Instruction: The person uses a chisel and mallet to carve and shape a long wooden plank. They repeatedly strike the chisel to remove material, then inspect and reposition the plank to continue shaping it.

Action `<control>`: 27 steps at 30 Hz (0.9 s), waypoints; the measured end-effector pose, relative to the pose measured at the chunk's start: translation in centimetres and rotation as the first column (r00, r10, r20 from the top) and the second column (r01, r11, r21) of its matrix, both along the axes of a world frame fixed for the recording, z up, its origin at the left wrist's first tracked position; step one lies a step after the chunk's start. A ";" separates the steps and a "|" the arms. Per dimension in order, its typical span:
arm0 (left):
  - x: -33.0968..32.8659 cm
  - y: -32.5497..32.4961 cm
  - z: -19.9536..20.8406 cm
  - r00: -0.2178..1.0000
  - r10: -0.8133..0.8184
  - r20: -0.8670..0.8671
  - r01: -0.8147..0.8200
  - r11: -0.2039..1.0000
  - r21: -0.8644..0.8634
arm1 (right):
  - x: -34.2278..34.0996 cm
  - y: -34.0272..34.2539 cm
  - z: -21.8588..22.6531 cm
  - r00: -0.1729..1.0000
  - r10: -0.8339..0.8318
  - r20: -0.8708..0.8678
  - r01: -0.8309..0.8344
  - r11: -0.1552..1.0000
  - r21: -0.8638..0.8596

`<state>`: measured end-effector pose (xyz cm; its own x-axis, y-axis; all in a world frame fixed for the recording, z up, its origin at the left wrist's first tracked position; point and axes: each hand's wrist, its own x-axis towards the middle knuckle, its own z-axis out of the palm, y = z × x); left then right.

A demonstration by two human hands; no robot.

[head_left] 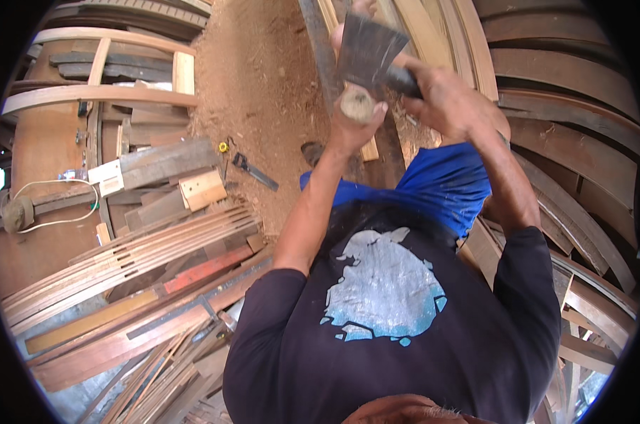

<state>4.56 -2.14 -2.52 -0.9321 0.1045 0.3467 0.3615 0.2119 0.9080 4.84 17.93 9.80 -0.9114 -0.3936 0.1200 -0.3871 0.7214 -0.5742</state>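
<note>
My left hand (349, 133) is closed around a round wooden piece (357, 104), whose pale, roughly circular end faces up. Beyond my lap, my right hand (443, 99) grips the black handle (403, 81) of a broad-bladed tool. Its dark, flat blade (369, 51) flares toward the far end and looks slightly blurred. The blade stands just beyond the wooden piece; whether they touch I cannot tell. Skin-coloured patches show behind the blade, too covered to make out.
Long boards (440, 35) lie at the far right, and curved dark timbers (574, 85) are stacked to the right. Left of me, on the sawdust-covered floor (256, 71), lie a handsaw (256, 172) and a small yellow object (224, 147). Stacked slats (143, 254) and a curved wooden frame (101, 95) fill the left.
</note>
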 end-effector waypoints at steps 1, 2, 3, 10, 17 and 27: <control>-0.4 0.0 0.2 0.998 -0.053 0.032 0.051 0.997 0.057 | 0.3 -0.4 1.5 0.999 -0.041 0.032 0.043 0.996 -0.075; -0.8 -0.3 0.4 0.988 -0.028 0.150 0.020 0.998 0.059 | 0.6 -0.8 3.0 0.995 -0.080 0.064 0.089 0.985 -0.150; -1.5 -0.4 0.7 0.966 -0.010 0.259 -0.005 0.998 0.060 | 0.9 -1.4 4.4 0.994 -0.111 0.012 0.111 0.959 -0.261; -1.7 0.7 -1.4 0.984 -0.052 0.168 0.042 0.997 0.061 | 0.6 -0.6 3.0 0.986 -0.159 -0.051 0.157 0.987 -0.043; 0.1 0.2 -3.1 0.979 -0.141 0.146 0.133 0.989 0.066 | 1.3 -0.6 3.7 0.989 -0.091 0.114 0.105 0.987 -0.124; -2.4 -2.0 -3.1 0.992 -0.003 0.125 -0.020 0.983 0.180 | 0.7 -2.3 5.0 0.993 -0.118 -0.019 0.116 0.989 -0.093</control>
